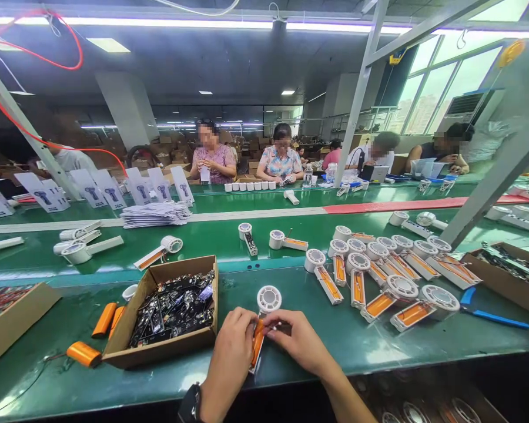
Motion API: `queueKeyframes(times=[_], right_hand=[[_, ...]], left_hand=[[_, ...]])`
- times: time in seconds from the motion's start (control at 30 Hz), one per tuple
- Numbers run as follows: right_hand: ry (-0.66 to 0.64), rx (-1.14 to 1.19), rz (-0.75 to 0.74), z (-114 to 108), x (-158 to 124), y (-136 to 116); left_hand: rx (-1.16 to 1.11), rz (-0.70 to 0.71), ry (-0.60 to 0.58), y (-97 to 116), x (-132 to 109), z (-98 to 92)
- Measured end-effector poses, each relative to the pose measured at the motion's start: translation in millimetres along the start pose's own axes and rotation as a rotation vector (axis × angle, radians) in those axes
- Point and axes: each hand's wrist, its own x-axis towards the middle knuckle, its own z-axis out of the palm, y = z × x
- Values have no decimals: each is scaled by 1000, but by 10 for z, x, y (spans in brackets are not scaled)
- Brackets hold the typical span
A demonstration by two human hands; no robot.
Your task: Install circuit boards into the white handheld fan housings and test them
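At the table's front edge lies a white handheld fan [268, 299], its round head pointing away from me and its handle towards me. An orange battery [257, 343] shows in the handle's open channel. My left hand [235, 346] grips the handle from the left, fingers closed near its upper end. On the other side my right hand [297, 338] pinches thin dark wires [284, 326] just beside the battery. Fingertips partly hide the wire ends. Left of my hands, a cardboard box [158, 358] holds many small black circuit boards [171, 311].
Several fan bodies with orange batteries [381, 305] crowd the right side. Blue pliers [496, 316] lie beyond them. Loose orange batteries [84, 353] sit left of the box. A slanted metal post [489, 182] rises at right. Co-workers [282, 155] sit across the green bench.
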Motion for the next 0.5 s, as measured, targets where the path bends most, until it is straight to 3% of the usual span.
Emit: queueKeyframes(times=[0.13, 0.33, 0.5], right_hand=[[79, 85, 78, 114, 0, 104], [351, 118, -57, 296, -111, 106], [355, 112, -88, 320, -129, 84]], left_hand=[[-7, 78, 82, -88, -26, 31], [-183, 93, -78, -160, -87, 7], [-153, 47, -157, -125, -158, 20]])
